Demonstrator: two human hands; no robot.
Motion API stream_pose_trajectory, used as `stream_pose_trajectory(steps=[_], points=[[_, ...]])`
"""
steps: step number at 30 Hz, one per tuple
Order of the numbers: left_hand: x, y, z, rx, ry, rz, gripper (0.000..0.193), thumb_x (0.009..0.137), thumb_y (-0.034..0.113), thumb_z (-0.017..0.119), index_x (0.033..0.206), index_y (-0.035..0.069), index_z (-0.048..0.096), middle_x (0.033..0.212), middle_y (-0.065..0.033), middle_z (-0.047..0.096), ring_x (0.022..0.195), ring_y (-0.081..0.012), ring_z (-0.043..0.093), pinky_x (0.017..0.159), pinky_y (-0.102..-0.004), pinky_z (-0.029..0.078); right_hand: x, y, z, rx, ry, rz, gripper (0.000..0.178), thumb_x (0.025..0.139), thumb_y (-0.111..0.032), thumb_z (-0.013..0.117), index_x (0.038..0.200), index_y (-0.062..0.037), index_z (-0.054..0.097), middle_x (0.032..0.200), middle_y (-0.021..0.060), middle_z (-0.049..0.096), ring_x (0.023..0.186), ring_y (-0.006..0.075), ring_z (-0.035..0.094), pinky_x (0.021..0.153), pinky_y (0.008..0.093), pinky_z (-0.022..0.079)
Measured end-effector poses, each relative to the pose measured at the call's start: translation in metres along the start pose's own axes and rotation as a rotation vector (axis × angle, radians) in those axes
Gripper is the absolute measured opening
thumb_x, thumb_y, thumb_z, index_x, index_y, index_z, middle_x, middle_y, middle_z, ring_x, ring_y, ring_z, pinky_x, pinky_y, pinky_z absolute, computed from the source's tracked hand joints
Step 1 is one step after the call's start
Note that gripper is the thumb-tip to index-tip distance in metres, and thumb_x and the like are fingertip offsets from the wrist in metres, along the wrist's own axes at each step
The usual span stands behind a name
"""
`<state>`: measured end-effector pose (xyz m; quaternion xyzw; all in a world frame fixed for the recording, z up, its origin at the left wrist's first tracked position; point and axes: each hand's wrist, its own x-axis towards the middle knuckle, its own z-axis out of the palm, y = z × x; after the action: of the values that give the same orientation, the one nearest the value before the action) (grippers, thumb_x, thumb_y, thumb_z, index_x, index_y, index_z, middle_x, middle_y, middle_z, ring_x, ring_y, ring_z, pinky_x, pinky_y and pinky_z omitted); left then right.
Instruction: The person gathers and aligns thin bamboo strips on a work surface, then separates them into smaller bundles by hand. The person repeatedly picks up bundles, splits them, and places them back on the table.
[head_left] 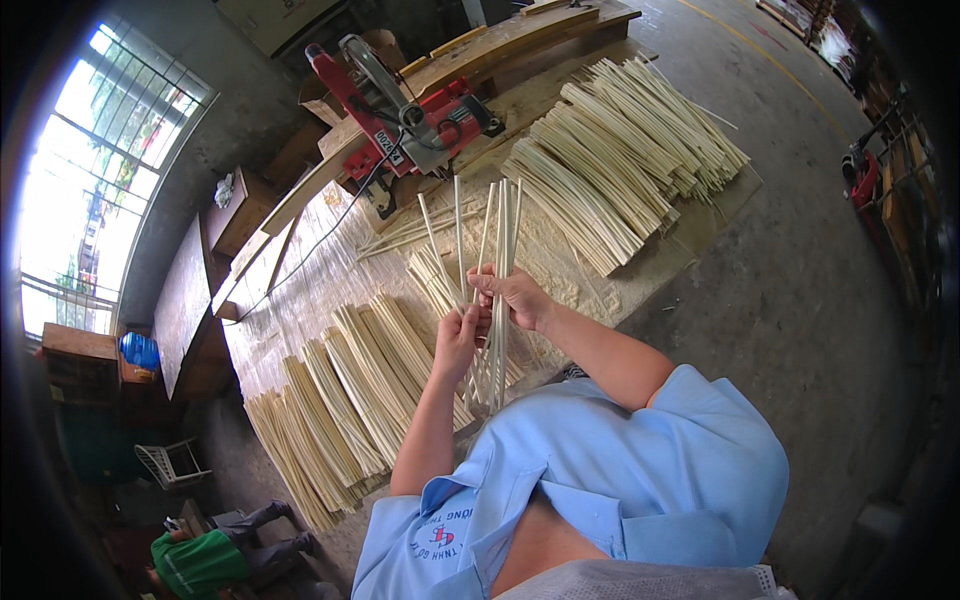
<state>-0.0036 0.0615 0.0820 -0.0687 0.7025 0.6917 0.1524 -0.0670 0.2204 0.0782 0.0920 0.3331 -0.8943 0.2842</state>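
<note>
Both hands close around a bunch of long pale sticks [497, 262] held upright over the workbench [300, 300]. The right hand [512, 296] wraps its fingers around the bunch higher up, while the left hand [457, 335] pinches a few sticks just below and beside it; the stick tops fan apart above the hands. On the bench lie rows of similar sticks [345, 400] to the person's left and a large fanned heap [620, 160] farther away to the right. A red power saw [410, 115] stands beyond the hands. Another person in a green shirt [200, 565] crouches on the floor at lower left.
</note>
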Motion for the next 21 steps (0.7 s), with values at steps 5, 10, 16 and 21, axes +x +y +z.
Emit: stream_pose_trajectory(steps=[5, 10, 16, 21], points=[[0.013, -0.002, 0.006, 0.092, -0.117, -0.023, 0.038, 0.111, 0.031, 0.046, 0.111, -0.003, 0.063, 0.096, -0.0122, 0.072, 0.079, -0.0192, 0.072, 0.067, -0.032, 0.059, -0.001, -0.009, -0.009, -0.101, 0.038, 0.034, 0.024, 0.094, -0.02, 0.077, 0.106, -0.0022, 0.066, 0.079, 0.0029, 0.062, 0.071, 0.0134, 0.063, 0.065, 0.0312, 0.058], [0.035, -0.007, 0.02, -0.098, 0.059, -0.03, 0.04, 0.112, 0.031, 0.041, 0.119, -0.004, 0.058, 0.1, -0.0177, 0.073, 0.083, -0.0231, 0.073, 0.072, -0.0348, 0.061, -0.013, -0.045, -0.025, -0.003, 0.148, -0.204, 0.027, 0.095, -0.027, 0.074, 0.102, -0.0051, 0.06, 0.078, 0.0034, 0.062, 0.069, 0.0174, 0.065, 0.066, 0.0364, 0.06], [0.077, -0.038, 0.037, -0.041, 0.089, -0.241, 0.039, 0.112, 0.028, 0.037, 0.116, -0.007, 0.053, 0.1, -0.0229, 0.072, 0.085, -0.0307, 0.074, 0.069, -0.0395, 0.065, -0.062, -0.13, -0.062, -0.196, 0.158, -0.645, 0.037, 0.096, -0.033, 0.074, 0.078, -0.0144, 0.047, 0.061, -0.0056, 0.042, 0.052, 0.0078, 0.044, 0.053, 0.0274, 0.047], [0.112, -0.089, 0.078, 0.197, 0.149, -0.247, 0.042, 0.108, 0.034, 0.051, 0.126, -0.004, 0.052, 0.102, -0.021, 0.073, 0.088, -0.0311, 0.074, 0.07, -0.039, 0.06, -0.073, -0.115, -0.06, -0.41, 0.092, -0.76, 0.027, 0.103, -0.018, 0.065, 0.082, -0.0103, 0.049, 0.064, -0.0015, 0.045, 0.058, 0.0091, 0.048, 0.058, 0.0291, 0.047]])
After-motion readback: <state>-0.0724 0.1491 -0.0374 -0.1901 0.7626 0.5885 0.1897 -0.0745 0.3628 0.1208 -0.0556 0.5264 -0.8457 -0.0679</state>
